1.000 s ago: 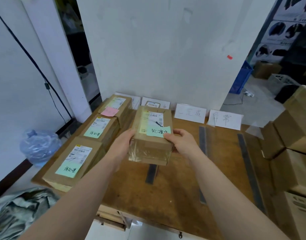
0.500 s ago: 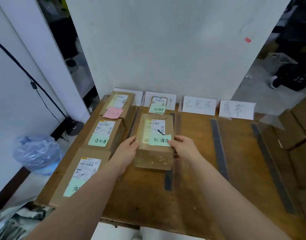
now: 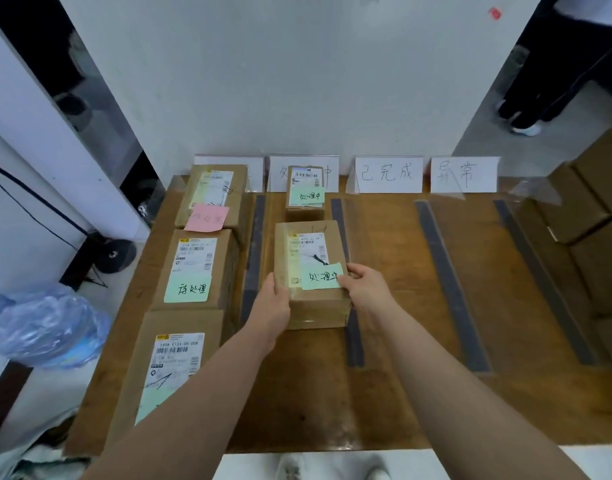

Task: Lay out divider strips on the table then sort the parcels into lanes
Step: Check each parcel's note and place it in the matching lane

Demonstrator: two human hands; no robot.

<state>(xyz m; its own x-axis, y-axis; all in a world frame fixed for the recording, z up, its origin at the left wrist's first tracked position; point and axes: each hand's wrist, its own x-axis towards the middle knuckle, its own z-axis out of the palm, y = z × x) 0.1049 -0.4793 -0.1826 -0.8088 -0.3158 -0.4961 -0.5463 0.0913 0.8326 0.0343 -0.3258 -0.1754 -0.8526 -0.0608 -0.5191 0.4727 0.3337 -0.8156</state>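
Parcel in hand: we held a brown parcel (image 3: 311,271) at centre frame, resting on the wooden table (image 3: 394,393) between the first divider strip (image 3: 252,258) and the second divider strip (image 3: 347,282), its lower right edge lying over the second one.
Left hand: our left hand (image 3: 271,306) pressed against the parcel's lower left side, fingers curled onto its corner.
Right hand: our right hand (image 3: 365,289) clasped the lower right side, thumb lying at the edge of the green note (image 3: 321,276) stuck on top.
Same lane, above: a smaller parcel (image 3: 305,192) with its own green note stood near the upper edge of the table, just apart from the held one.
Left lane: we saw three larger parcels in a column at left of frame, the far parcel (image 3: 214,199) with a pink note (image 3: 207,218), the middle parcel (image 3: 197,268) with a green one, the near parcel (image 3: 172,368) partly behind our left forearm.
Other strips: the third divider strip (image 3: 450,285) and the fourth divider strip (image 3: 540,285) ran down the right half of the table.
Lane signs: white cards (image 3: 387,174) with handwritten characters stood along the wall at the top of each lane.
Right edge of frame: stacked cartons (image 3: 595,230) sat beside the table.
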